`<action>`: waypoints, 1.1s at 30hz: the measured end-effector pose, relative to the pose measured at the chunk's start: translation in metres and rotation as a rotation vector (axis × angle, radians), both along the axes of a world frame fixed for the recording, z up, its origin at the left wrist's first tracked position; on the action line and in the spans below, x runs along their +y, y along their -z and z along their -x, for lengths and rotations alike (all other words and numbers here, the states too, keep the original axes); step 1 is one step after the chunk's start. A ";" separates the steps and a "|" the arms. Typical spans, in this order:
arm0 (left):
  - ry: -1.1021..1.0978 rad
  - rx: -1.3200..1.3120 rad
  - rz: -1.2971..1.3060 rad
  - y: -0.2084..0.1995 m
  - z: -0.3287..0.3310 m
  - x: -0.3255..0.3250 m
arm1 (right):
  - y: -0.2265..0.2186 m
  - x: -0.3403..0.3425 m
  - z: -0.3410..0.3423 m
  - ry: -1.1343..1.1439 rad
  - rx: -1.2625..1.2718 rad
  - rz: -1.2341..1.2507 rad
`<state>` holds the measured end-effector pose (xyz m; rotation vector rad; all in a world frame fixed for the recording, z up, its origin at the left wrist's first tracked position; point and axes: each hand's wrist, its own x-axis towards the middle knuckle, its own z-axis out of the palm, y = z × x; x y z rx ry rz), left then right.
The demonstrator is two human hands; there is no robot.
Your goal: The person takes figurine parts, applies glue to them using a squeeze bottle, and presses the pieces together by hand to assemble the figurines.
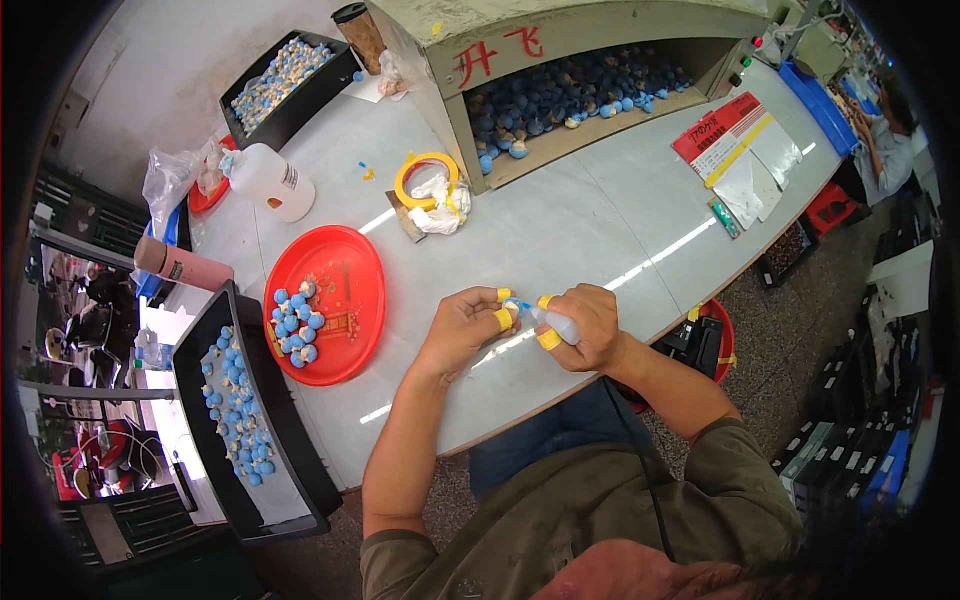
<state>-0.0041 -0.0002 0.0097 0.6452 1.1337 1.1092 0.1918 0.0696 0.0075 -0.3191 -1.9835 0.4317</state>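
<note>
An olive T-shirt (600, 500), blue trousers (545, 432) and yellow finger bands (549, 340) are worn.

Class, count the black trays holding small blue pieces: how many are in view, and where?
2. One black tray is at the upper left, beyond the white bottle; a second tray is at the lower left, beside the red plate. Others may be hidden.
</note>
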 end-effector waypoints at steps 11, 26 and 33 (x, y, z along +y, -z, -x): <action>-0.019 0.012 0.018 -0.003 -0.002 0.000 | -0.001 0.000 -0.002 0.003 -0.013 -0.020; -0.037 -0.012 0.032 -0.005 0.000 0.001 | 0.001 0.001 -0.002 -0.010 0.059 0.003; -0.021 -0.020 0.003 0.000 -0.001 0.000 | 0.002 0.001 0.003 0.002 0.044 0.066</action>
